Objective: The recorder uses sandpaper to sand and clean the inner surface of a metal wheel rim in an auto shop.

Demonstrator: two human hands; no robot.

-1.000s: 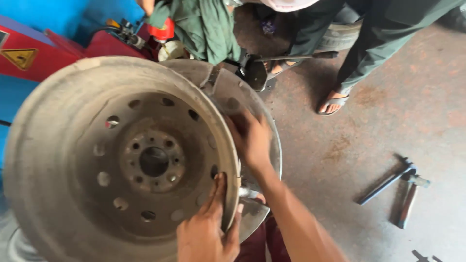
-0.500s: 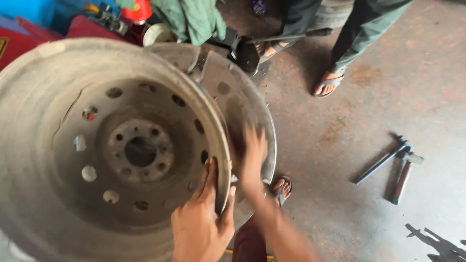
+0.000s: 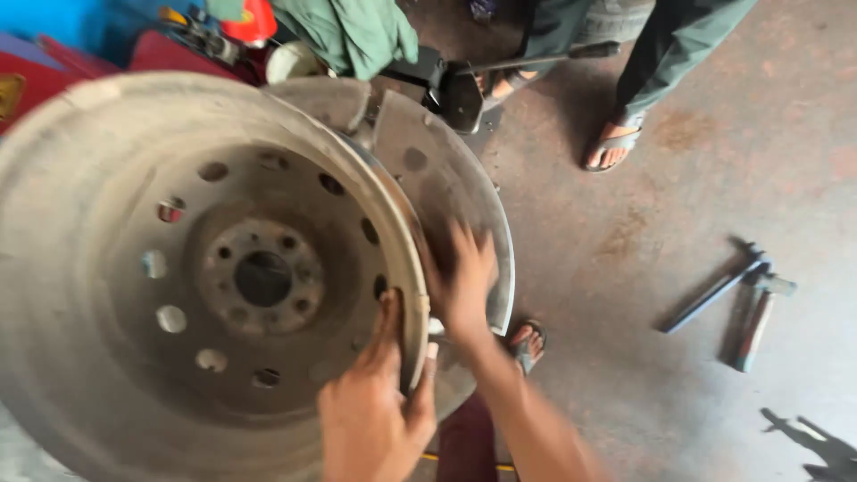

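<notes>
Head view: left hand (image 3: 375, 415) grips wheel rim (image 3: 107, 178), right hand (image 3: 464, 281) behind.

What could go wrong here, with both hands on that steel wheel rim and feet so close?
The left hand wraps fingers over the wheel rim edge; they might get pinched if it shifts. The person's sandalled foot sits just below and could be struck. The tools on the floor look like a trip hazard.

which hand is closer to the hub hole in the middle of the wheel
Left. The left hand grips the wheel rim edge, fingers reaching onto the dished face toward the hub hole. The right hand lies beyond the rim, on the outer side.
</notes>
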